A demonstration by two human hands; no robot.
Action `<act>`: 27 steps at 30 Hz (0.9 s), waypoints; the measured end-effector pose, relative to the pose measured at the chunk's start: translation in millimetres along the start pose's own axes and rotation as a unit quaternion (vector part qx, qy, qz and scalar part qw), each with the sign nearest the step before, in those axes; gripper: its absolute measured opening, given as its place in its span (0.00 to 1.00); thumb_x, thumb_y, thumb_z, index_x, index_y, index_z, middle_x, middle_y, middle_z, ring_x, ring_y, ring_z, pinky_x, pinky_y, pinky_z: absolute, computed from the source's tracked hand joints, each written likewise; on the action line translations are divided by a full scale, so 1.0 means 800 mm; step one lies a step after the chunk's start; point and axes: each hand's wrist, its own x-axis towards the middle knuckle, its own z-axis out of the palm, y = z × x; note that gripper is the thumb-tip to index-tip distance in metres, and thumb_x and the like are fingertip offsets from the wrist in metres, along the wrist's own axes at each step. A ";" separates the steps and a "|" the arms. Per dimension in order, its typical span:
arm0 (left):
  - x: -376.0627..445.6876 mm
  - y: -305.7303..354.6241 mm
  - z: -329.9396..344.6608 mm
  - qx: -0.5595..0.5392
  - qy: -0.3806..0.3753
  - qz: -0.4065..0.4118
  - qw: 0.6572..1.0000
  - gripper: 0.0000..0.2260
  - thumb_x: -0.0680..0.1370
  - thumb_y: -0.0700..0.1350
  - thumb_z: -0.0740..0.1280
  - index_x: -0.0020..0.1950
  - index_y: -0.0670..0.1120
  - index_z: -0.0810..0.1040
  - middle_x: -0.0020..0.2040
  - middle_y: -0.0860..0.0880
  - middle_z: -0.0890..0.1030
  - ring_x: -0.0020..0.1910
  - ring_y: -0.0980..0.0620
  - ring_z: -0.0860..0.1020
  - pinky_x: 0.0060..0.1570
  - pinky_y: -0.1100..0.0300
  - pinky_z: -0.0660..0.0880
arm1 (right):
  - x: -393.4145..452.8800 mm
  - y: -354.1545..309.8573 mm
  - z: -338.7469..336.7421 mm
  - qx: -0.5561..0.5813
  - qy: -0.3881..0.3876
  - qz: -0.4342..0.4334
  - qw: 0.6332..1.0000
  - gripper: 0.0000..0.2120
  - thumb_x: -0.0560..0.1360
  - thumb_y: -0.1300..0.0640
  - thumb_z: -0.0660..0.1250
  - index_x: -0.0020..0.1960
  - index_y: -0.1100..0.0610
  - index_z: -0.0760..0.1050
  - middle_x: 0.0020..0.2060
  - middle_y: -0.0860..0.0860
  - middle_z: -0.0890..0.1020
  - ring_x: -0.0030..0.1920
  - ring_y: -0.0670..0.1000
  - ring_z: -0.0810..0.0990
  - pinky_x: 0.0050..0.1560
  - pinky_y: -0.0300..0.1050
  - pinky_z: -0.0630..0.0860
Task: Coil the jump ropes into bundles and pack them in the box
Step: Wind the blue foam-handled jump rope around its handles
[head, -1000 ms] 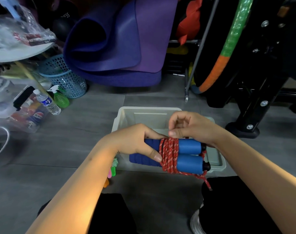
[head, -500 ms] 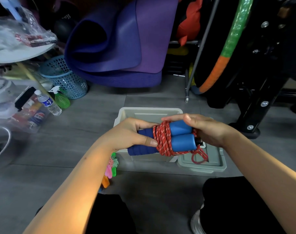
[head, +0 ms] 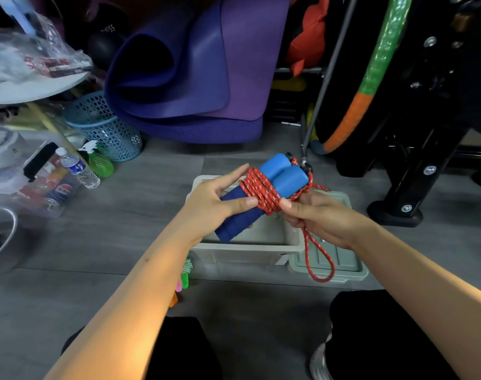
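Observation:
A jump rope with two blue foam handles (head: 281,176) and a red speckled cord (head: 262,192) is held above the grey plastic box (head: 247,252). The cord is wound several times round both handles. My left hand (head: 214,207) grips the darker lower ends of the handles, thumb against the coils. My right hand (head: 316,215) pinches the cord just below the coils, and a loose red loop (head: 320,259) hangs from it over the box's lid (head: 343,266). The handles tilt up to the right.
Another bundled rope with pink, green and orange handles (head: 183,281) lies on the floor left of the box. A blue basket (head: 107,130), bottles (head: 80,168), rolled purple mats (head: 195,78) and a black equipment stand (head: 406,193) ring the grey floor. My knees are below.
The handle bundle has tilted up to the right. My right hand moved from the handle tops to beneath the coils, and a longer loop of cord now hangs down.

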 end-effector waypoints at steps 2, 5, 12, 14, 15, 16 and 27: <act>-0.001 -0.001 0.006 0.017 0.008 0.007 1.000 0.30 0.73 0.37 0.72 0.70 0.59 0.69 0.52 0.49 0.84 0.40 0.40 0.84 0.41 0.51 0.82 | 0.000 0.000 0.008 -0.047 0.051 -0.002 0.998 0.18 0.70 0.38 0.68 0.38 0.53 0.72 0.28 0.47 0.63 0.30 0.45 0.59 0.35 0.40 0.59; 0.000 -0.004 0.009 0.033 0.022 0.014 0.999 0.28 0.73 0.38 0.72 0.69 0.59 0.71 0.46 0.57 0.84 0.40 0.40 0.84 0.43 0.46 0.81 | -0.002 -0.002 0.015 -0.057 0.081 -0.016 0.995 0.13 0.70 0.42 0.62 0.30 0.46 0.74 0.24 0.42 0.63 0.27 0.43 0.59 0.32 0.37 0.59; -0.001 -0.003 0.009 0.050 0.037 0.012 0.998 0.24 0.73 0.38 0.72 0.67 0.54 0.74 0.45 0.54 0.84 0.40 0.40 0.84 0.45 0.43 0.81 | -0.006 -0.008 0.022 -0.123 0.152 -0.055 0.979 0.15 0.77 0.56 0.62 0.32 0.48 0.69 0.17 0.38 0.70 0.21 0.37 0.70 0.27 0.28 0.66; 0.001 -0.004 0.010 0.045 0.047 0.006 0.998 0.26 0.72 0.38 0.72 0.68 0.55 0.74 0.45 0.55 0.84 0.40 0.40 0.84 0.45 0.44 0.81 | -0.004 -0.004 0.024 -0.142 0.154 -0.033 0.977 0.16 0.74 0.44 0.61 0.29 0.47 0.72 0.19 0.41 0.67 0.22 0.41 0.66 0.29 0.32 0.62; 0.002 -0.005 0.011 0.046 0.056 0.003 0.997 0.26 0.72 0.39 0.73 0.68 0.55 0.74 0.45 0.54 0.84 0.40 0.41 0.84 0.45 0.44 0.81 | -0.001 0.000 0.024 -0.156 0.146 -0.016 0.977 0.17 0.72 0.39 0.59 0.31 0.48 0.73 0.22 0.42 0.66 0.24 0.42 0.63 0.31 0.36 0.61; 0.003 -0.007 0.013 0.044 0.068 0.000 0.997 0.26 0.72 0.40 0.73 0.67 0.56 0.74 0.46 0.53 0.84 0.40 0.41 0.84 0.46 0.44 0.81 | 0.000 0.003 0.025 -0.156 0.135 0.000 0.979 0.19 0.71 0.36 0.57 0.36 0.51 0.73 0.26 0.44 0.67 0.27 0.43 0.63 0.32 0.38 0.61; 0.015 -0.026 0.004 0.240 0.175 0.030 0.954 0.31 0.69 0.52 0.75 0.71 0.60 0.68 0.60 0.56 0.79 0.56 0.56 0.78 0.57 0.59 0.74 | -0.003 0.014 0.039 -0.565 0.116 -0.030 0.816 0.13 0.80 0.51 0.56 0.56 0.57 0.75 0.47 0.52 0.77 0.47 0.55 0.76 0.42 0.44 0.67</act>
